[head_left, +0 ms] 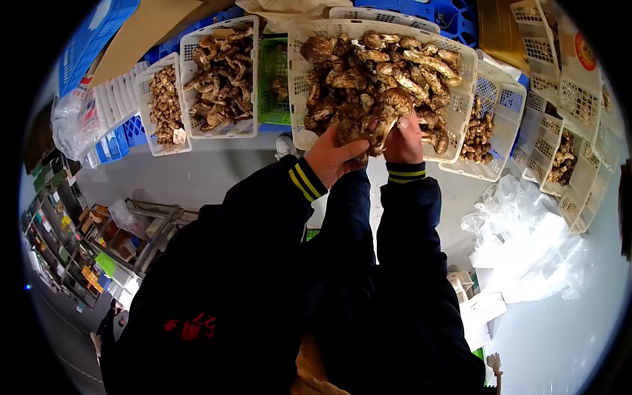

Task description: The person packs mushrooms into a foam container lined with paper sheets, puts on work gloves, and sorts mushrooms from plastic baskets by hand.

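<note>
Both of my hands are over the near edge of a large white crate [297,79] heaped with brown matsutake-like mushrooms [347,78]. My left hand [334,156] is closed around a dark brown mushroom [351,123], thumb across its lower end. In my right hand [404,139] is a paler, thick-stemmed mushroom [387,122], its cap pointing away from me. The two held mushrooms are side by side, close together. My right fingers are partly hidden behind the stem.
Left of the large crate stand a green crate [264,105], a white crate of long mushrooms [224,135] and one of small mushrooms [157,150]. More mushroom crates [484,171] are on the right. Clear plastic sheeting [520,237] lies on the floor. A metal rack [158,230] stands left.
</note>
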`<state>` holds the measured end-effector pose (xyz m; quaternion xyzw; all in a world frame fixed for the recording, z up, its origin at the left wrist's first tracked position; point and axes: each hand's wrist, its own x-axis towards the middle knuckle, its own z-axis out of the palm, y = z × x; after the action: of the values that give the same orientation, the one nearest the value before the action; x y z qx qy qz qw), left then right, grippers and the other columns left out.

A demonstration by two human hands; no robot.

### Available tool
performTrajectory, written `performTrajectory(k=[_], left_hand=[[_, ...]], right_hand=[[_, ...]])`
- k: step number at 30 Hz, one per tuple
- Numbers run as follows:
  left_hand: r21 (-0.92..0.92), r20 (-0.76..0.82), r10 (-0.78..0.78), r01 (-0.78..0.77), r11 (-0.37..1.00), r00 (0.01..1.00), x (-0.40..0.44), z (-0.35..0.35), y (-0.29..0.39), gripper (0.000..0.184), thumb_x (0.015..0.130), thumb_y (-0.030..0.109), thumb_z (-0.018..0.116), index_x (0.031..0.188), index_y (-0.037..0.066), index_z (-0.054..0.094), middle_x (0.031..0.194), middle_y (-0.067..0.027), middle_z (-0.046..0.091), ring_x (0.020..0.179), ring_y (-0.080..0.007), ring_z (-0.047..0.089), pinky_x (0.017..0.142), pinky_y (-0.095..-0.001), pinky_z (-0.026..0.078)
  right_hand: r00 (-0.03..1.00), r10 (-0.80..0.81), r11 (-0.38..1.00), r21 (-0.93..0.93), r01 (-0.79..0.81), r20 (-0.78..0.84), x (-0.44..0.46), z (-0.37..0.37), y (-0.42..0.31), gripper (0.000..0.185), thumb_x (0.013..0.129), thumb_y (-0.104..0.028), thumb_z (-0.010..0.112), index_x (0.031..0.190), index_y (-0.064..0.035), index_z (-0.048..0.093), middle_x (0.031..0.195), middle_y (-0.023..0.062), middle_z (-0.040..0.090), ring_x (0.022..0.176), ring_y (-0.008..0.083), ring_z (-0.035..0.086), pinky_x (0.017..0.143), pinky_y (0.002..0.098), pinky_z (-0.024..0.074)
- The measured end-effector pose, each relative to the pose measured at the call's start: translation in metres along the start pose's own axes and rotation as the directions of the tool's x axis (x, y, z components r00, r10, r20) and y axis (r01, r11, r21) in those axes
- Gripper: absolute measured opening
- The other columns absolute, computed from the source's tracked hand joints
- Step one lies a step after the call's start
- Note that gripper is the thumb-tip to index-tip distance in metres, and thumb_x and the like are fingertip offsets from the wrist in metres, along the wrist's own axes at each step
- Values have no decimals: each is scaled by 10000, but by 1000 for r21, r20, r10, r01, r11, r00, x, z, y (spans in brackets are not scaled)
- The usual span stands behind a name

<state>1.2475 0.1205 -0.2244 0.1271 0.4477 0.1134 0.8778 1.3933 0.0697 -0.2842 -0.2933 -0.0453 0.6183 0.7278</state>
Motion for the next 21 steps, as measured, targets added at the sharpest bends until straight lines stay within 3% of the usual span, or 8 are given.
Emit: performTrajectory(k=[4, 6, 7, 9, 10, 13, 17, 21], left_hand=[[-42, 25, 79, -78, 996, 997, -19, 1, 15, 419, 758, 79, 632, 1119, 95, 421, 993, -20, 533, 927, -129, 523, 767, -290, 460], [15, 32, 257, -257, 966, 966, -27, -3, 21, 416, 736, 34, 639, 1089, 61, 421, 977, -42, 541, 894, -124, 533, 758, -266, 461], [10, 31, 265, -266, 964, 964, -29, -10, 22, 416, 736, 34, 639, 1089, 61, 421, 977, -42, 541, 894, -124, 533, 758, -266, 461], [350, -21, 527, -487, 800, 850, -33, -24, 23, 417, 739, 51, 646, 1074, 19, 399, 978, -65, 533, 889, -140, 527, 768, -280, 454], [418, -33, 552, -490, 765, 833, -38, -31, 26, 394, 727, 47, 658, 1024, -6, 405, 945, -72, 541, 876, -127, 527, 748, -259, 457], [481, -14, 570, -494, 724, 822, -63, -51, 44, 383, 725, 48, 660, 1018, -7, 420, 929, -66, 547, 850, -116, 535, 722, -254, 465], [287, -144, 387, -335, 897, 911, -96, -81, 57, 329, 773, 125, 628, 1015, 6, 440, 926, -59, 561, 832, -126, 553, 699, -254, 471], [281, -176, 349, -292, 914, 921, -110, -110, 63, 331, 783, 155, 621, 1028, 15, 449, 891, -52, 575, 822, -126, 560, 690, -255, 472]], right_hand=[[1000, 9, 1000, 15, -9, -7, 1, 29, 19, 465, 821, -158, 478, 1229, 21, 348, 1148, 130, 481, 1050, 241, 474, 899, 377, 380], [992, 119, 978, 174, -111, -36, -4, 41, 28, 448, 846, -204, 470, 1218, 18, 356, 1143, 130, 483, 1044, 241, 477, 889, 380, 384], [991, 119, 986, 113, -125, 59, -6, 52, 33, 434, 864, -243, 458, 1198, 21, 374, 1151, 130, 477, 1040, 237, 479, 862, 367, 404], [986, 166, 985, -51, -166, -11, -15, 62, 47, 355, 869, -218, 463, 1124, 29, 450, 1109, 127, 508, 1004, 229, 501, 841, 363, 422], [979, 190, 973, -116, -198, -81, -17, 66, 53, 271, 866, -178, 477, 1030, 33, 517, 1048, 118, 546, 957, 223, 525, 826, 372, 432], [974, 222, 975, -2, -223, -47, -18, 95, 66, 229, 861, -153, 487, 984, 32, 543, 994, 117, 569, 921, 225, 540, 830, 386, 428], [982, 190, 967, 174, -186, -7, -29, 111, 88, 244, 864, -150, 476, 985, 54, 535, 994, 151, 552, 904, 248, 537, 823, 391, 430], [987, 152, 988, 38, -151, -42, -38, 116, 105, 247, 866, -145, 473, 980, 65, 536, 983, 158, 551, 874, 253, 536, 812, 382, 425]])
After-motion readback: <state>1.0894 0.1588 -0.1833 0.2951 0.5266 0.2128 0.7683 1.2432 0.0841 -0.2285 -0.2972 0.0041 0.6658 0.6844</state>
